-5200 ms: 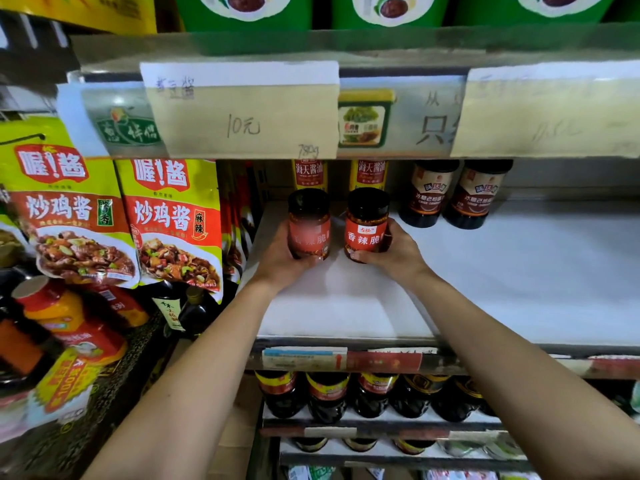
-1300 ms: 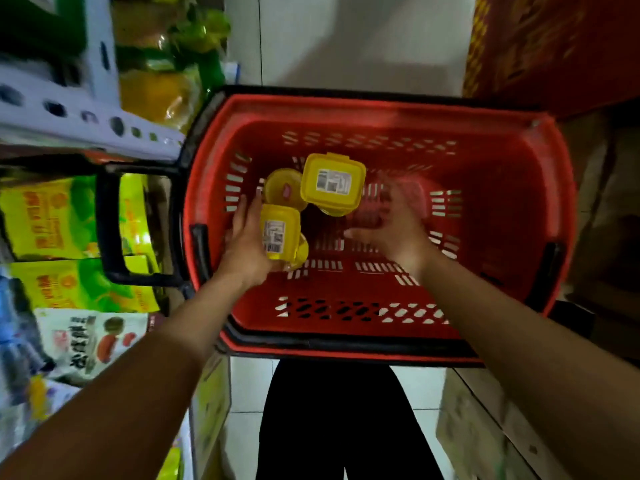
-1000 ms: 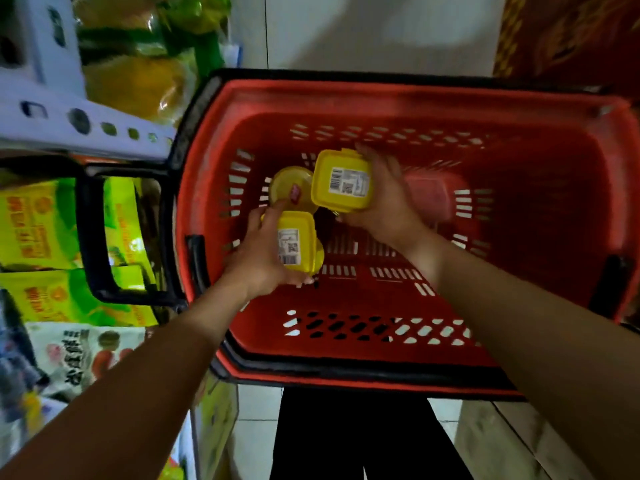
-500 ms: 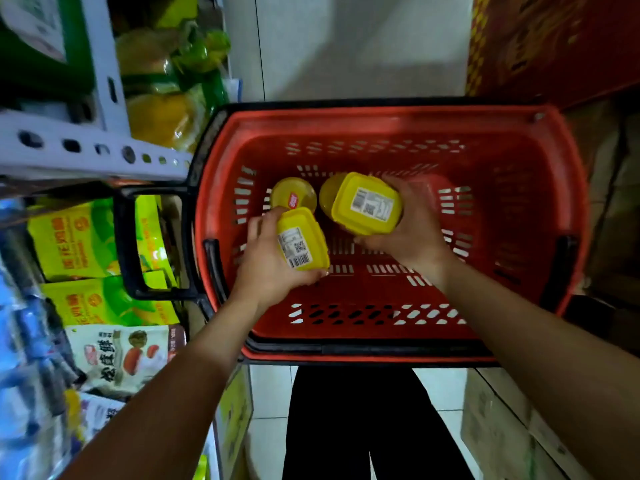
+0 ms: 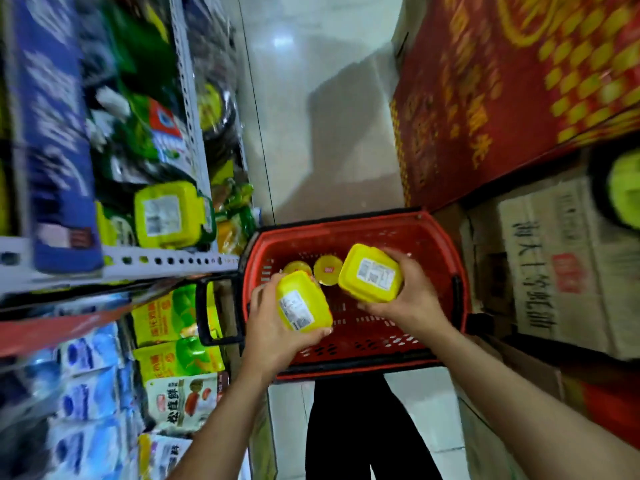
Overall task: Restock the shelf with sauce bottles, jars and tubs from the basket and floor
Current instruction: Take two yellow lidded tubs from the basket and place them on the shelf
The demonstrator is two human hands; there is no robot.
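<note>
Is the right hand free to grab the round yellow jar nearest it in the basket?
Probably not yet: the right hand grips a yellow tub, so its fingers are full. The jar itself lies uncovered in the red basket, close by.

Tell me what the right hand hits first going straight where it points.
Probably the round yellow lid in the red basket, just beyond the yellow tub the right hand grips; depth is unclear, it may pass above.

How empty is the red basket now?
Not empty: two round yellow containers sit on the floor of the basket.
</note>
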